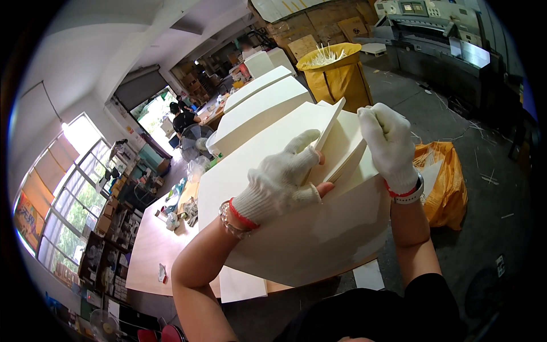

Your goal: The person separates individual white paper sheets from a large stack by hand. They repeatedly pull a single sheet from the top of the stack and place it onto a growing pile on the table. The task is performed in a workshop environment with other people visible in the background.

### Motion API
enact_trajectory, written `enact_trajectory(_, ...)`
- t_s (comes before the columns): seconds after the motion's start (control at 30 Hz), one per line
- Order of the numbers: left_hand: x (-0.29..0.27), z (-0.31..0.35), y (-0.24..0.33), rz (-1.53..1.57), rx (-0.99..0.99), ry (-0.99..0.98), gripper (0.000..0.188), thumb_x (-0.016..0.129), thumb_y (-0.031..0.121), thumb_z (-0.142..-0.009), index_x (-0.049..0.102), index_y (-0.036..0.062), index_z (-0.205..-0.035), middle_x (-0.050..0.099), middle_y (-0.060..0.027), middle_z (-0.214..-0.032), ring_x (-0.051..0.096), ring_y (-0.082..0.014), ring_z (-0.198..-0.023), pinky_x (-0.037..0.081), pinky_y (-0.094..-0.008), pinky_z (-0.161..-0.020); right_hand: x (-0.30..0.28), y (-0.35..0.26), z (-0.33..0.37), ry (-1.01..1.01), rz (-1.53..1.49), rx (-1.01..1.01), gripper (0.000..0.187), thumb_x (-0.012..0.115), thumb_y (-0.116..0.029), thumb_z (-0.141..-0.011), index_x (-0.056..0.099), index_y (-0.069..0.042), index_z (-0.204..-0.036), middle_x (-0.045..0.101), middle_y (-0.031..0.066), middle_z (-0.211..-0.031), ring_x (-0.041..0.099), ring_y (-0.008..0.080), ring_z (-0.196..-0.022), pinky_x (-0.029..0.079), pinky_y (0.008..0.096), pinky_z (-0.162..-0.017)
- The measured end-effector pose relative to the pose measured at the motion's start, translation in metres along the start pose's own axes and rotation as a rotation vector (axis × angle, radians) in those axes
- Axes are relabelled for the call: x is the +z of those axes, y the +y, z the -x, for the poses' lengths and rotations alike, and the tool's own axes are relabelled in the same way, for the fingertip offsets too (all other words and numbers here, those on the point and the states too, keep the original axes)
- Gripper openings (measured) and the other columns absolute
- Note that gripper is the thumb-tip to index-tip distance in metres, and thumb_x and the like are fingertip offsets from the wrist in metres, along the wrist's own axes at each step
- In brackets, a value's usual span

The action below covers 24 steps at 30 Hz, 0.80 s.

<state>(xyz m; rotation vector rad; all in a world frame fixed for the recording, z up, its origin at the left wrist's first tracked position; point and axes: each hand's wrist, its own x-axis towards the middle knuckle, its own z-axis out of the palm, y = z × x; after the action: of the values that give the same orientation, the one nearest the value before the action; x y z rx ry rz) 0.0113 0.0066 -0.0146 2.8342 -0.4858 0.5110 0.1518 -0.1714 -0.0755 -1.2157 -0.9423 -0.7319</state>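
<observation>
My left hand (279, 181), in a white knit glove with some bare fingertips, grips the edge of a lifted sheaf of white card (343, 139). Its thumb and fingers are closed around the sheets, which fan slightly apart. Beneath lies a tall stack of large white card (313, 245), its near side facing me. My right hand (388, 142), also gloved, is curled into a fist beside the sheaf's right edge. Whatever its fingers may hold is hidden.
More card stacks (262, 108) stand behind on the wooden table (151, 251). A yellow bin (336, 74) of white offcuts and an orange bag (447, 188) sit to the right. A machine (433, 40) stands far right. Scraps litter the floor. A person (183, 118) is at the back left, near a fan (196, 141).
</observation>
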Motion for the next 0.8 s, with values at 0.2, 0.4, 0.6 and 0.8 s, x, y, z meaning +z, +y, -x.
enact_trajectory(0.2, 0.004, 0.001, 0.007, -0.087, 0.054, 0.078, 0.024, 0.073, 0.017, -0.085, 0.065, 0.0065, -0.105, 0.05, -0.0214, -0.146, 0.065, -0.0363, -0.111, 0.052, -0.0345, -0.092, -0.001, -0.002, -0.003, 0.006, 0.028, -0.046, 0.03, 0.063, -0.008, -0.093, 0.051, 0.002, -0.068, 0.043, 0.0083, -0.058, 0.044, 0.0172, -0.05, 0.035, 0.0347, -0.049)
enact_trajectory(0.4, 0.0, -0.002, -0.001, -0.01, 0.082, -0.062, 0.027, 0.065, 0.005, -0.084, 0.066, 0.0059, -0.111, 0.056, -0.0193, -0.139, 0.067, -0.0335, -0.105, 0.054, -0.034, -0.088, 0.003, 0.003, -0.003, 0.024, 0.062, -0.039, 0.034, 0.063, -0.008, -0.093, 0.048, 0.002, -0.065, 0.041, 0.0084, -0.055, 0.043, 0.0174, -0.05, 0.034, 0.035, -0.049)
enact_trajectory(0.6, 0.001, -0.001, 0.007, -0.009, 0.07, 0.018, 0.037, 0.08, 0.009, -0.076, 0.067, 0.0079, -0.111, 0.059, -0.0157, -0.135, 0.067, -0.0304, -0.106, 0.054, -0.0324, -0.086, 0.002, -0.001, -0.002, 0.026, 0.027, 0.047, 0.033, 0.062, -0.007, -0.094, 0.049, 0.002, -0.066, 0.041, 0.0071, -0.056, 0.043, 0.0151, -0.05, 0.034, 0.034, -0.048)
enact_trajectory(0.8, 0.004, -0.001, 0.002, -0.014, 0.094, 0.085, 0.035, 0.083, 0.02, -0.074, 0.068, 0.0108, -0.105, 0.051, -0.0208, -0.146, 0.063, -0.0391, -0.116, 0.055, -0.037, -0.091, 0.002, -0.001, -0.003, 0.011, -0.021, 0.019, 0.031, 0.062, -0.008, -0.095, 0.05, 0.003, -0.067, 0.043, 0.0071, -0.057, 0.042, 0.0139, -0.05, 0.034, 0.0337, -0.048)
